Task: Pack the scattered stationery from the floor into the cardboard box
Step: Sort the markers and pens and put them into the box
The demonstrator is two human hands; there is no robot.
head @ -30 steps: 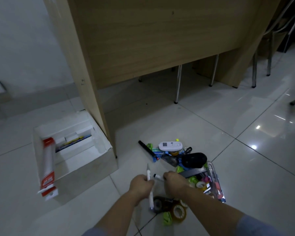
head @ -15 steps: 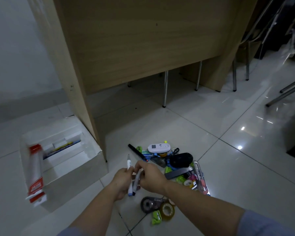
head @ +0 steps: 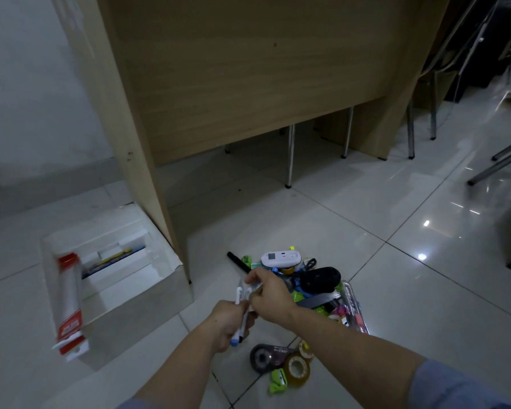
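My left hand (head: 229, 323) grips two white markers (head: 240, 315) upright, their blue and black ends poking out below the fist. My right hand (head: 270, 296) pinches the tops of those markers from the right. Behind the hands lies the stationery pile (head: 307, 286): a black marker (head: 238, 261), a white device (head: 281, 258), a black mouse-like object (head: 320, 278), highlighters and a clear pencil case (head: 355, 308). The open white cardboard box (head: 142, 293) stands to the left, with pens inside and a red-and-white pack (head: 69, 302) leaning on its near-left wall.
A tape dispenser (head: 267, 357), clear tape rolls (head: 298, 369) and a green sharpener (head: 278, 384) lie on the tiles near my forearms. A wooden desk panel (head: 248, 69) rises behind the box and pile. Chair legs (head: 290, 154) stand further back and right.
Both hands have stayed together on the markers while shifting slightly left. The right hand now pinches the marker tops. The camera has turned a little.
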